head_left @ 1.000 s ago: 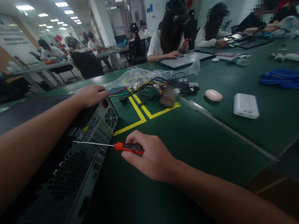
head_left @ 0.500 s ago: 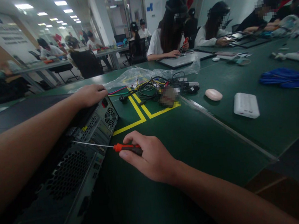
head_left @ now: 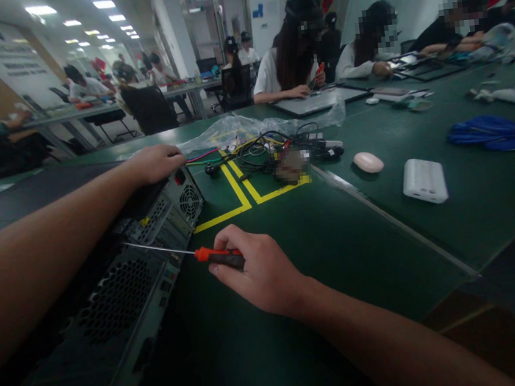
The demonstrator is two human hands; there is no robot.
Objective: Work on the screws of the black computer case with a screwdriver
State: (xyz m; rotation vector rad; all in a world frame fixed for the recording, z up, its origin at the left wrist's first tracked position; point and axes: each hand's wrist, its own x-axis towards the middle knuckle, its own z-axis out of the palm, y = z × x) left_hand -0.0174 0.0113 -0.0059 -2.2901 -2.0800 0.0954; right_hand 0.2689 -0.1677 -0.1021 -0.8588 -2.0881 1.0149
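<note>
A dark desktop computer case (head_left: 125, 293) lies on its side on the green table (head_left: 336, 240), its perforated rear panel and fan grille facing me. My left hand (head_left: 155, 162) rests palm down on the case's top far corner, fingers curled over the edge. My right hand (head_left: 256, 270) is closed around the red and black handle of a screwdriver (head_left: 190, 254). The thin shaft points left, its tip against the rear panel of the case.
Beyond the case lie yellow tape lines (head_left: 238, 189), a tangle of cables (head_left: 262, 149) and a clear plastic bag (head_left: 232, 128). A pink oval object (head_left: 368, 162), a white box (head_left: 424, 180) and blue cloth (head_left: 485, 132) sit to the right. Several people work at tables behind.
Almost nothing: my right hand has shifted very slightly on the screwdriver handle. The left hand and the case stay put.
</note>
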